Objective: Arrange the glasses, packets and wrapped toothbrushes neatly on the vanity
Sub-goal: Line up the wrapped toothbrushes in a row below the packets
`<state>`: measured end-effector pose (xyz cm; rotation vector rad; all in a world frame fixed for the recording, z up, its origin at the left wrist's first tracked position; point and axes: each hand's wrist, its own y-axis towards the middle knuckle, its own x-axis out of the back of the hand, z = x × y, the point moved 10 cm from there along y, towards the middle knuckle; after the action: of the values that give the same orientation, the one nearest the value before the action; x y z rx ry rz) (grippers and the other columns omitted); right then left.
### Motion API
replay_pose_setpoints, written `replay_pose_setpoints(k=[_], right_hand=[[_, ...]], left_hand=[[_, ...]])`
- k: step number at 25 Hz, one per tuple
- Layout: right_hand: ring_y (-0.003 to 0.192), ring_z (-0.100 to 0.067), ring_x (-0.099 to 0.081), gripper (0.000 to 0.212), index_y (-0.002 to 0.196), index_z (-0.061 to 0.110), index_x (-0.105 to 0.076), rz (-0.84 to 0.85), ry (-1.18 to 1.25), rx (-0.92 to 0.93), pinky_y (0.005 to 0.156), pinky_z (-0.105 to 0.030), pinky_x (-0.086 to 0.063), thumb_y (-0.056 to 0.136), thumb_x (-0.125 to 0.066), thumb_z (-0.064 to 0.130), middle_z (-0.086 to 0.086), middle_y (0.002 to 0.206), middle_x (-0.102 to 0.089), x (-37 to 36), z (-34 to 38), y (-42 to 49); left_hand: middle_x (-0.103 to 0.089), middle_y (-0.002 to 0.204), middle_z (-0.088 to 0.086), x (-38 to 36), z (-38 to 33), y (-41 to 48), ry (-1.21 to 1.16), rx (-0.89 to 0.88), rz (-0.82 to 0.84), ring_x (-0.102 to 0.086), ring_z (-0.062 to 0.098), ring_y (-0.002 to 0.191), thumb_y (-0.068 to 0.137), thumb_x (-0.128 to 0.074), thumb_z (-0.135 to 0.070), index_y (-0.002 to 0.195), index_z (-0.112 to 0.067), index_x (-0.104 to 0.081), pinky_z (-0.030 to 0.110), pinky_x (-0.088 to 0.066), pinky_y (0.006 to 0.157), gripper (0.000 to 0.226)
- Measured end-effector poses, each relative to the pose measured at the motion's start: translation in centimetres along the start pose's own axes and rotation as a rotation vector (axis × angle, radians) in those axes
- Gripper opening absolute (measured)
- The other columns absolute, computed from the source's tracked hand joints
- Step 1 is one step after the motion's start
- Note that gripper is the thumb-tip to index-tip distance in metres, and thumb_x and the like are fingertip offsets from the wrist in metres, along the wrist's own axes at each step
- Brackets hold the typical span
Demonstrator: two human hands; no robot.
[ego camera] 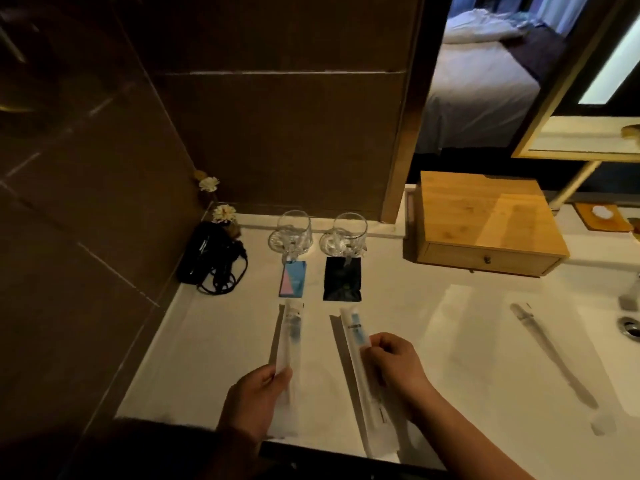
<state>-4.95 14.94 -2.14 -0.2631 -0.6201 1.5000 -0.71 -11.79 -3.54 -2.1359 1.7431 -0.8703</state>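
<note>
Two clear glasses stand side by side at the back of the white vanity [398, 306], the left glass [292, 233] and the right glass [346, 235]. In front of them lie a blue-and-pink packet [293, 279] and a black packet [342, 279]. Two wrapped toothbrushes lie lengthwise below the packets. My left hand [256, 400] pinches the near end of the left toothbrush [289, 341]. My right hand [394, 365] grips the middle of the right toothbrush [360, 362], whose lower part runs to the counter's front edge.
A black hair dryer with coiled cord [211, 259] sits at the back left beside small white flowers [224, 213]. A wooden drawer box [485, 223] stands at the back right. The sink drain [631, 328] is at the far right.
</note>
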Motion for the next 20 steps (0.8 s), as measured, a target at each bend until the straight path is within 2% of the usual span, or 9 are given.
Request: replay_pose_setpoints(k=[3, 5, 6, 8, 10, 12, 15, 18, 20], right_hand=[[0.063, -0.020, -0.060, 0.015, 0.079, 0.008, -0.069, -0.048, -0.003, -0.030, 0.053, -0.027, -0.049, 0.087, -0.057, 0.012, -0.008, 0.070, -0.065, -3.3, 0.2, -0.6], [0.064, -0.021, -0.062, 0.014, 0.082, 0.005, -0.069, -0.082, 0.008, -0.033, 0.052, -0.027, -0.051, 0.087, -0.057, 0.010, -0.011, 0.072, -0.066, -4.6, 0.4, -1.0], [0.065, -0.022, -0.063, 0.014, 0.082, 0.005, -0.070, -0.110, 0.015, -0.033, 0.054, -0.028, -0.053, 0.087, -0.057, 0.009, -0.012, 0.073, -0.067, -5.1, 0.5, -1.2], [0.065, -0.023, -0.064, 0.015, 0.080, 0.005, -0.071, -0.170, 0.021, -0.033, 0.056, -0.030, -0.055, 0.085, -0.057, 0.008, -0.013, 0.073, -0.068, -5.5, 0.5, -1.6], [0.061, -0.022, -0.062, 0.016, 0.078, 0.005, -0.071, -0.217, 0.030, -0.041, 0.052, -0.029, -0.052, 0.085, -0.057, 0.007, -0.010, 0.067, -0.067, -5.7, 0.3, -1.9], [0.061, -0.023, -0.063, 0.017, 0.077, 0.007, -0.072, -0.234, 0.042, -0.039, 0.054, -0.032, -0.054, 0.085, -0.057, 0.006, -0.010, 0.067, -0.068, -5.6, 0.2, -1.8], [0.070, -0.032, -0.068, 0.018, 0.079, 0.006, -0.073, -0.247, 0.085, -0.051, 0.066, -0.040, -0.060, 0.087, -0.057, 0.003, -0.016, 0.078, -0.072, -5.1, -0.1, -1.5], [0.081, -0.035, -0.071, 0.018, 0.078, 0.008, -0.074, -0.275, 0.095, -0.038, 0.074, -0.046, -0.063, 0.088, -0.059, 0.005, -0.013, 0.082, -0.074, -4.6, -0.7, -1.2], [0.078, -0.034, -0.072, 0.013, 0.078, 0.010, -0.074, -0.304, 0.090, -0.027, 0.073, -0.048, -0.063, 0.086, -0.064, 0.011, -0.011, 0.080, -0.074, -4.7, -0.6, -1.3]], left_hand=[[-0.081, 0.091, 0.007, 3.3, 0.2, 1.1, 0.028, 0.031, 0.025, -0.074, 0.034, 0.090, 0.087, -0.070, -0.042, 0.082, -0.025, -0.080, 0.049, -0.065, 0.070, 0.021], [-0.078, 0.095, 0.014, 5.3, -0.7, 1.7, 0.080, -0.001, -0.003, -0.070, 0.029, 0.083, 0.094, -0.068, -0.032, 0.080, -0.018, -0.074, 0.036, -0.060, 0.059, 0.020], [-0.075, 0.096, 0.017, 6.4, -1.7, 1.9, 0.162, -0.071, -0.035, -0.066, 0.024, 0.078, 0.096, -0.065, -0.027, 0.084, -0.014, -0.068, 0.031, -0.056, 0.058, 0.017], [-0.073, 0.100, 0.012, 7.7, -4.0, 2.0, 0.436, -0.259, -0.111, -0.062, 0.020, 0.078, 0.098, -0.060, -0.024, 0.103, -0.017, -0.064, 0.033, -0.050, 0.064, 0.010], [-0.071, 0.113, 0.007, 7.2, -5.9, 1.5, 0.744, -0.449, -0.171, -0.065, 0.024, 0.093, 0.098, -0.055, -0.027, 0.126, -0.019, -0.059, 0.033, -0.047, 0.072, 0.030], [-0.067, 0.121, 0.006, 5.3, -6.3, 1.1, 0.918, -0.565, -0.175, -0.065, 0.026, 0.102, 0.096, -0.053, -0.033, 0.137, -0.021, -0.052, 0.037, -0.050, 0.076, 0.042], [-0.068, 0.114, 0.005, 3.2, -5.2, 0.8, 0.900, -0.533, -0.090, -0.064, 0.027, 0.100, 0.090, -0.061, -0.047, 0.128, -0.022, -0.062, 0.039, -0.052, 0.074, 0.046], [-0.069, 0.099, 0.000, 2.9, -5.5, 0.5, 0.888, -0.737, -0.078, -0.066, 0.024, 0.084, 0.078, -0.070, -0.041, 0.109, -0.022, -0.073, 0.037, -0.055, 0.065, 0.037], [-0.066, 0.110, -0.004, 2.9, -5.8, 1.3, 0.931, -0.850, -0.023, -0.064, 0.021, 0.093, 0.079, -0.067, -0.037, 0.115, -0.026, -0.070, 0.036, -0.058, 0.073, 0.038]])
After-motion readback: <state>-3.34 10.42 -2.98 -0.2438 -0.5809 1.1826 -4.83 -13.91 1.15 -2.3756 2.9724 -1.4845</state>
